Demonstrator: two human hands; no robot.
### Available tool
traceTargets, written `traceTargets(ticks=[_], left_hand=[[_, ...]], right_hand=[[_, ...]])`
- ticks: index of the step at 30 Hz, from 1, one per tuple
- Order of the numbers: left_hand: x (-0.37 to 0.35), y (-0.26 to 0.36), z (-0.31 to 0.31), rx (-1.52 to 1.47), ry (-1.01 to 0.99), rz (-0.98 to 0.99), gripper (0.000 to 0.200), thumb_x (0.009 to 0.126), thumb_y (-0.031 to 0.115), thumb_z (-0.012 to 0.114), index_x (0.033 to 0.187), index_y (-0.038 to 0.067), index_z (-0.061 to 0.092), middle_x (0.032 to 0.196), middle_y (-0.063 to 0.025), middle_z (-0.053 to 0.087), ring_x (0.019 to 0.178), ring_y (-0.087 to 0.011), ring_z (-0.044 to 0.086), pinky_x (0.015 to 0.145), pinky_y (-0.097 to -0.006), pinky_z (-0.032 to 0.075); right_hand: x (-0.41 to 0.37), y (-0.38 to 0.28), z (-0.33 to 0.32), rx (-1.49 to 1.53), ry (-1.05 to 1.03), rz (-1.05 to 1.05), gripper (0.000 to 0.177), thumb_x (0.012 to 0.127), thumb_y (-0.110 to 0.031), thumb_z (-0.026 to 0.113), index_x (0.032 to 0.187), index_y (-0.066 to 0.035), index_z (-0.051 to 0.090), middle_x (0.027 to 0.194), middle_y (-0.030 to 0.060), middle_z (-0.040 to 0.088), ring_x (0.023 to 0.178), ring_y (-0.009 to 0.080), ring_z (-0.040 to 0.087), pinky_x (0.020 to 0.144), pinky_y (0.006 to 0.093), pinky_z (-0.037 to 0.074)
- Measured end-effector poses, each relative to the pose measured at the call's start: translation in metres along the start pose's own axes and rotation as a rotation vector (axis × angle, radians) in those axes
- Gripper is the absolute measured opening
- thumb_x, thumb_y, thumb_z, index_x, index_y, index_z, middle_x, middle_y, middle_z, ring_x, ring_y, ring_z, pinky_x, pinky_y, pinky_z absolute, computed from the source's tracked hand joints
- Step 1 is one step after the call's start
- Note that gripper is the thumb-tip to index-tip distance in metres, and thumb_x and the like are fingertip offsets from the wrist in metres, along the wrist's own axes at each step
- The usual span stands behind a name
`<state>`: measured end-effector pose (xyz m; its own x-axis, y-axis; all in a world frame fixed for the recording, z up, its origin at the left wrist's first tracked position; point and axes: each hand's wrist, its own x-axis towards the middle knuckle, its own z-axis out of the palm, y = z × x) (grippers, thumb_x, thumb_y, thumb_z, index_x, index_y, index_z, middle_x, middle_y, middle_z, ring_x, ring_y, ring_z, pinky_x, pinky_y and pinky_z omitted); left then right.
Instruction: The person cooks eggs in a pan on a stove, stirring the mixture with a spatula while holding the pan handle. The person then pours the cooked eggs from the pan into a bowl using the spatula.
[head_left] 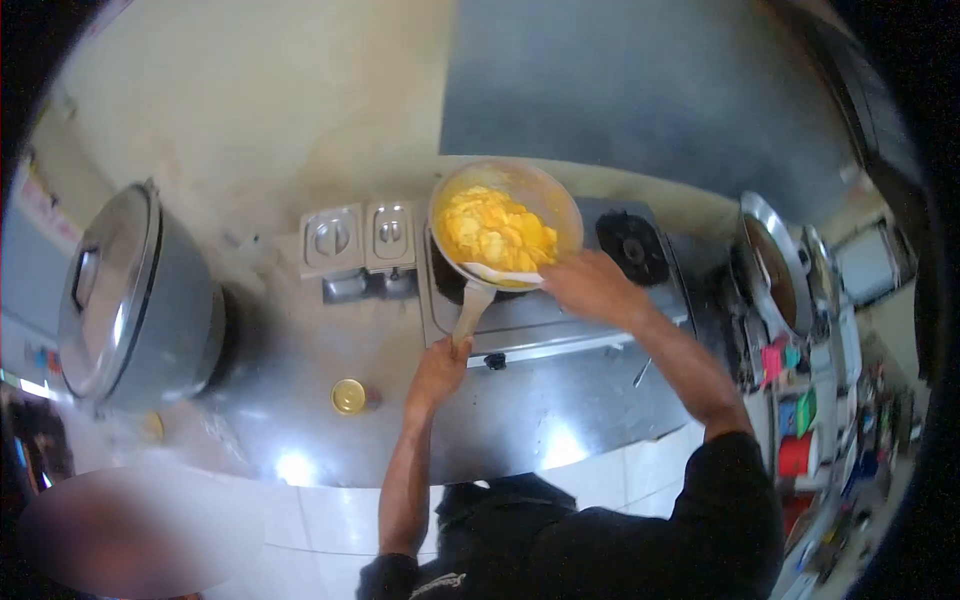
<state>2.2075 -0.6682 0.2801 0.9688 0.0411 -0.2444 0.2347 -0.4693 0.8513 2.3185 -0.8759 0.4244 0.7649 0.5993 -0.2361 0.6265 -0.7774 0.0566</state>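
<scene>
My left hand (438, 372) is wrapped round the pale handle of a frying pan (562, 200), which is over the left burner of a gas stove (560, 325). Soft yellow scrambled eggs (490, 228) lie in the pan, heaped toward its left and middle. In my right hand (590, 285) is a white spatula (500, 275), its blade along the pan's near edge, against the eggs. The fingers of the right hand are closed and partly blurred. Most of the burner below is hidden by the pan.
Right of the pan is a second burner (632, 247). Two lidded steel containers (333, 238) stand to the left, with a gold-topped can (349, 397) on the steel counter (300, 430). A large lidded pot (180, 320) is far left; a wide metal pan (775, 270) stands right.
</scene>
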Motion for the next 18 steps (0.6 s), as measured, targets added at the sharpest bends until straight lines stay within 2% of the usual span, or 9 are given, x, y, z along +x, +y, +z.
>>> traceTargets(ticks=[1, 4, 6, 9, 12, 13, 15, 16, 18], left_hand=[[0.001, -0.001, 0.001, 0.036, -0.036, 0.023, 0.047, 0.094, 0.038, 0.05, 0.089, -0.007, 0.059, 0.082, -0.0325, 0.06, 0.085, -0.049, 0.059, 0.073, -0.0516, 0.046], [0.008, -0.012, 0.006, 0.096, -0.05, 0.035, 0.048, 0.095, 0.039, 0.049, 0.087, -0.008, 0.058, 0.08, -0.032, 0.06, 0.083, -0.0488, 0.059, 0.073, -0.0519, 0.046], [0.01, -0.017, 0.009, 0.065, -0.062, 0.001, 0.049, 0.095, 0.04, 0.049, 0.085, -0.008, 0.057, 0.079, -0.0325, 0.06, 0.083, -0.0491, 0.059, 0.072, -0.0526, 0.045], [0.001, 0.003, 0.002, 0.05, -0.101, -0.062, 0.05, 0.095, 0.04, 0.049, 0.083, -0.007, 0.056, 0.079, -0.0331, 0.059, 0.082, -0.0503, 0.058, 0.071, -0.053, 0.045], [0.013, -0.027, 0.015, 0.116, -0.012, 0.111, 0.051, 0.096, 0.041, 0.048, 0.082, -0.008, 0.056, 0.075, -0.0324, 0.059, 0.075, -0.0482, 0.061, 0.067, -0.0516, 0.047], [0.015, -0.028, 0.016, 0.12, -0.009, 0.114, 0.051, 0.096, 0.041, 0.048, 0.082, -0.008, 0.056, 0.075, -0.0324, 0.059, 0.075, -0.0482, 0.061, 0.067, -0.0516, 0.047], [0.016, -0.033, 0.02, 0.127, 0.021, 0.126, 0.051, 0.096, 0.042, 0.047, 0.081, -0.007, 0.056, 0.065, -0.0274, 0.059, 0.062, -0.0412, 0.063, 0.06, -0.0477, 0.048], [0.013, -0.026, 0.02, 0.126, 0.025, 0.125, 0.051, 0.096, 0.042, 0.047, 0.081, -0.007, 0.056, 0.065, -0.0274, 0.059, 0.062, -0.0412, 0.063, 0.06, -0.0477, 0.048], [0.005, -0.007, 0.013, 0.003, -0.028, -0.009, 0.05, 0.096, 0.041, 0.048, 0.08, -0.006, 0.056, 0.058, -0.022, 0.058, 0.053, -0.0338, 0.063, 0.055, -0.0442, 0.049]], right_hand=[[0.005, 0.004, 0.0, 0.045, -0.078, -0.041, 0.016, 0.081, -0.015, 0.056, 0.081, -0.003, 0.068, 0.081, 0.0206, 0.066, 0.075, 0.0361, 0.067, 0.069, 0.046, 0.052], [0.034, 0.014, 0.027, 0.092, 0.046, -0.051, 0.017, 0.079, -0.013, 0.057, 0.08, -0.002, 0.069, 0.085, 0.0206, 0.067, 0.078, 0.0366, 0.067, 0.069, 0.045, 0.053], [0.052, 0.008, 0.031, 0.042, 0.121, -0.108, 0.015, 0.076, -0.008, 0.058, 0.078, 0.002, 0.068, 0.078, 0.0199, 0.067, 0.076, 0.0356, 0.067, 0.066, 0.0441, 0.053], [0.068, -0.006, 0.03, 0.068, 0.178, -0.023, 0.017, 0.077, -0.008, 0.056, 0.08, 0.002, 0.069, 0.081, 0.0211, 0.067, 0.079, 0.0356, 0.067, 0.068, 0.0438, 0.053], [0.09, -0.005, 0.048, 0.108, 0.293, 0.072, 0.017, 0.077, -0.008, 0.055, 0.081, 0.002, 0.069, 0.083, 0.0214, 0.067, 0.08, 0.0361, 0.067, 0.069, 0.0435, 0.054], [0.093, -0.003, 0.051, 0.108, 0.299, 0.071, 0.017, 0.077, -0.008, 0.055, 0.081, 0.002, 0.069, 0.083, 0.0214, 0.067, 0.08, 0.0361, 0.067, 0.069, 0.0435, 0.054], [0.097, 0.001, 0.057, 0.161, 0.323, 0.168, 0.017, 0.078, -0.008, 0.055, 0.081, 0.002, 0.07, 0.084, 0.0216, 0.067, 0.079, 0.0362, 0.068, 0.068, 0.0443, 0.054], [0.091, 0.004, 0.051, 0.159, 0.324, 0.165, 0.017, 0.078, -0.008, 0.055, 0.081, 0.002, 0.07, 0.084, 0.0216, 0.067, 0.079, 0.0362, 0.068, 0.068, 0.0443, 0.054], [0.067, 0.012, 0.025, 0.125, 0.251, 0.2, 0.022, 0.083, -0.011, 0.051, 0.087, -0.001, 0.07, 0.089, 0.0193, 0.068, 0.083, 0.0325, 0.068, 0.072, 0.0437, 0.054]])
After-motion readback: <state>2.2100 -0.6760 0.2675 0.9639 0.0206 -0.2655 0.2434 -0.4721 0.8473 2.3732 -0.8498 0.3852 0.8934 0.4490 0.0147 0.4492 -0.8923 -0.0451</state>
